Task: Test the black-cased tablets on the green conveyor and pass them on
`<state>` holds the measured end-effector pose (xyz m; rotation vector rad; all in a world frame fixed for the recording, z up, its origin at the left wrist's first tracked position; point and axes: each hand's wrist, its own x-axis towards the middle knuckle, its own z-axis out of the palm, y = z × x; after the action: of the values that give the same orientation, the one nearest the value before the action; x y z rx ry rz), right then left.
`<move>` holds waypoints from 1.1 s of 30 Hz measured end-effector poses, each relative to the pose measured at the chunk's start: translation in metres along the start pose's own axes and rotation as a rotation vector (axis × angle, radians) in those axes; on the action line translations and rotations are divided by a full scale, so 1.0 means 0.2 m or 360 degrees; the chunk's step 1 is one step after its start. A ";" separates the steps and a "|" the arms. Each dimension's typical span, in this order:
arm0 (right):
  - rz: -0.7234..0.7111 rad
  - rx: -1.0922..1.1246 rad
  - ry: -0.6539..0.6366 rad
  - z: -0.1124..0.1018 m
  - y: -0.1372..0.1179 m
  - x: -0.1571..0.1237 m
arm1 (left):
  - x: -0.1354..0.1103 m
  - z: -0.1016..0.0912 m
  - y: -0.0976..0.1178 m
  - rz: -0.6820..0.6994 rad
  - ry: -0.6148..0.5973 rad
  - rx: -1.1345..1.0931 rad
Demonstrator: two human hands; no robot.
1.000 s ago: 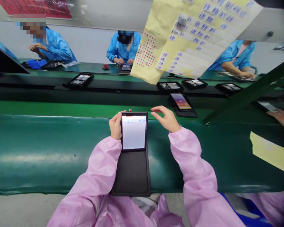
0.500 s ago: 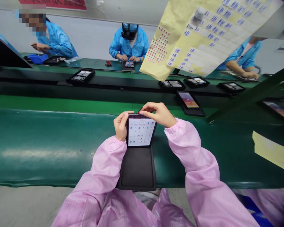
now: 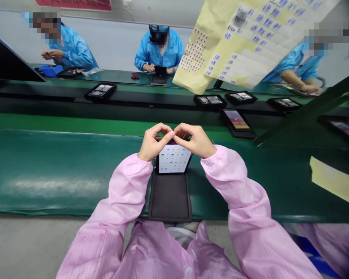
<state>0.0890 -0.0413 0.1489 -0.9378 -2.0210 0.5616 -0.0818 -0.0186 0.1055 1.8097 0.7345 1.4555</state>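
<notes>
A tablet (image 3: 175, 159) with a lit screen of app icons stands propped up, its lower edge on a black padded tray (image 3: 170, 197) in front of me. My left hand (image 3: 156, 141) is at the tablet's top edge, thumb and fingers pinched. Opposite it, my right hand (image 3: 194, 140) pinches at the same spot, so the fingertips of both hands meet over the top edge. Whatever is between the fingertips is too small and covered to make out. The fingers also hide part of the tablet's upper border.
Black trays with opened devices (image 3: 211, 101) line the dark conveyor beyond the green table (image 3: 61, 174). A lit tablet (image 3: 235, 119) lies on a tray at right. Yellow paper sheets (image 3: 232, 58) hang overhead; a green post (image 3: 308, 108) slants at right. Co-workers in blue (image 3: 163, 50) sit opposite.
My left hand has moved from the tablet's upper left corner and side to the middle of its top edge, meeting my right hand. The right hand stays nearly in place.
</notes>
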 end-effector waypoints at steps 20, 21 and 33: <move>-0.0295 -0.0231 -0.0150 0.01 0.01 -0.02 | -0.02 0.06 -0.09 0.0488 0.0229 -0.0246; -0.0280 -0.0220 -0.0149 0.01 0.01 -0.02 | -0.02 0.06 -0.09 0.0492 0.0231 -0.0252; -0.0306 -0.0259 -0.0137 0.01 0.02 -0.03 | -0.02 0.06 -0.11 0.0471 0.0232 -0.0252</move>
<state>0.0911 -0.0433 0.1424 -0.8128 -2.2316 0.3413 -0.0702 -0.0111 0.0847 1.7576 0.4175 1.7992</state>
